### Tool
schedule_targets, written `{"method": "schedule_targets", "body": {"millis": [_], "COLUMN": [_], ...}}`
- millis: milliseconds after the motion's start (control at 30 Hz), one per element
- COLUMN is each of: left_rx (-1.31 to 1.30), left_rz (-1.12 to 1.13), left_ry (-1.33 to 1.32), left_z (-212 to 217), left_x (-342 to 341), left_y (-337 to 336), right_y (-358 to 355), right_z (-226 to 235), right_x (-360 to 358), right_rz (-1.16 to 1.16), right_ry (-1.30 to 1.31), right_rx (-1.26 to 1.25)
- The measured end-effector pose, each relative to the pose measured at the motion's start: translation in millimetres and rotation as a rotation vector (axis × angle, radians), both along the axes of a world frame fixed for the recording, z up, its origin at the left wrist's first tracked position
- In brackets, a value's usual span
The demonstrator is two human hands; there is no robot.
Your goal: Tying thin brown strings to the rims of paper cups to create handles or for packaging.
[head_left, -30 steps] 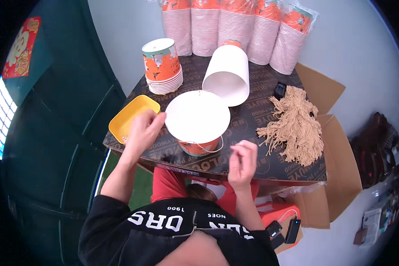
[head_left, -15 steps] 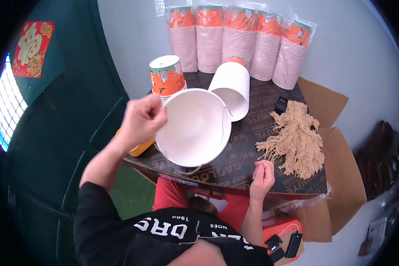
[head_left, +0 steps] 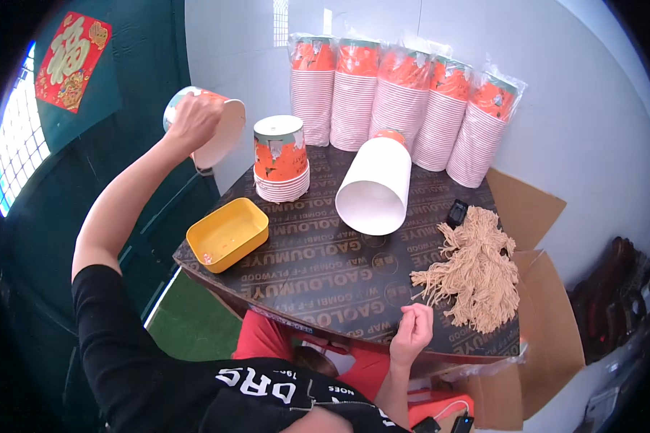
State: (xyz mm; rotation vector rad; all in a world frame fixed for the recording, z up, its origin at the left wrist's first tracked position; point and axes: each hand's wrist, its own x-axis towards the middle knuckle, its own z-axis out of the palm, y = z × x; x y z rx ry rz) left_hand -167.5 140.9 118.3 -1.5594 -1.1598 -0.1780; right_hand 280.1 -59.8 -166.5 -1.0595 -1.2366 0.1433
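Observation:
My left hand (head_left: 196, 121) is raised at the far left, gripping a paper bucket (head_left: 226, 138) with a white inside and a printed outside. The bucket is tilted, its mouth turned to the right, beyond the table's left edge. Beside it on the table stands a short stack of upside-down orange and green paper buckets (head_left: 280, 157). My right hand (head_left: 413, 333) is closed over the table's front edge; what its fingers hold, if anything, cannot be made out. Near it lies a bundle of tan cords (head_left: 482, 278).
White nested buckets (head_left: 380, 177) lie on their side mid-table (head_left: 307, 281). A yellow tray (head_left: 244, 247) sits at the left, a small black object (head_left: 456, 213) by the cords. Several tall plastic-wrapped bucket stacks (head_left: 355, 108) line the back. An open cardboard box (head_left: 549, 317) stands at the right.
My left hand has carried the bucket from over the table's middle up and away to the far left. The yellow tray now shows in full. My right hand stays closed near the front edge.

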Motion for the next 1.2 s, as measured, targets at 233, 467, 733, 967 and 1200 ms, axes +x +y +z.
{"method": "schedule_targets", "body": {"millis": [233, 467, 733, 967, 1200], "left_rx": [-0.044, -0.216, -0.289, -0.689, -0.807], "left_rz": [0.291, 0.202, 0.142, 0.057, -0.323], "left_ry": [0.280, 0.377, 0.448, 0.104, -0.047], "left_z": [-22.6, -59.6, -111.1, -162.4, -175.9], "left_x": [63.2, 152.2, 148.8, 163.3, 173.0], "left_y": [87.3, 117.4, 127.1, 86.4, 7.5], "right_y": [-8.1, -8.3, -7.3, -8.1, -7.9], "right_z": [1.7, -3.7, -0.2, 7.5, 13.4], "right_x": [-2.4, -0.7, -1.1, -3.2, -6.6], "right_rz": [-0.023, -0.012, -0.005, -0.018, -0.004], "right_ry": [0.060, -0.001, -0.025, -0.057, -0.087], "right_rx": [-0.095, -0.057, -0.039, -0.039, -0.078]}}
